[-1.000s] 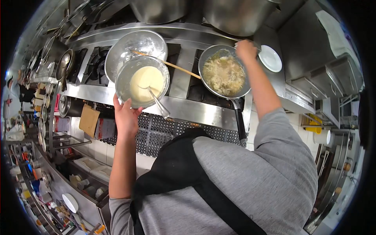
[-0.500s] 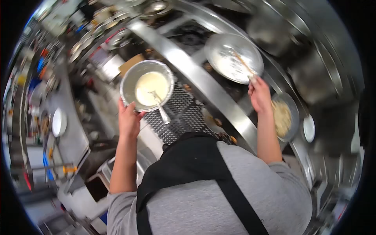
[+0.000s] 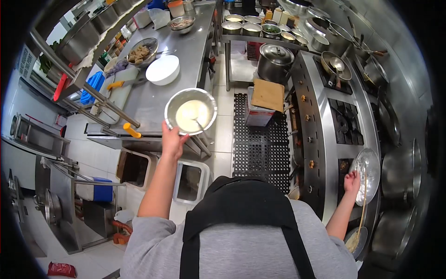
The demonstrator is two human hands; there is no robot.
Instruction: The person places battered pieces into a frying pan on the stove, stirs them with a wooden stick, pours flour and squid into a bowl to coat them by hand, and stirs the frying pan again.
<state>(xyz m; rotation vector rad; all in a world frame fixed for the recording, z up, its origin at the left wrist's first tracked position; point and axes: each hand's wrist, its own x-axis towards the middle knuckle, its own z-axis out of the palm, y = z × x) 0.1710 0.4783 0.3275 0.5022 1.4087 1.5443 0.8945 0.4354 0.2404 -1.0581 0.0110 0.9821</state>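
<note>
My left hand [image 3: 173,142] grips the rim of a round metal bowl [image 3: 169,103], holding it near the steel table's end. Inside is a pale creamy liquid [image 3: 189,111], with the handle of a metal utensil [image 3: 200,124] leaning in it. My right hand [image 3: 351,182] is closed at the near edge of a second metal bowl [image 3: 374,163], over the stove's near end. White residue coats that bowl, and a long thin wooden stick [image 3: 364,197] lies across it. Below it, a bowl of pale yellowish food [image 3: 353,242] is partly hidden by my right arm.
On the steel table [image 3: 144,104] are a white bowl [image 3: 162,70], a strainer of brown food [image 3: 141,52] and a yellow-handled knife [image 3: 121,84]. A cardboard piece [image 3: 268,95] tops a box beside the stove [image 3: 330,135]. A perforated black mat [image 3: 260,158] covers the floor; bins [image 3: 204,173] stand below.
My view has turned left, toward the steel table. The left-hand bowl now appears beside the table's end, the right-hand bowl farther right. Both hands keep their hold.
</note>
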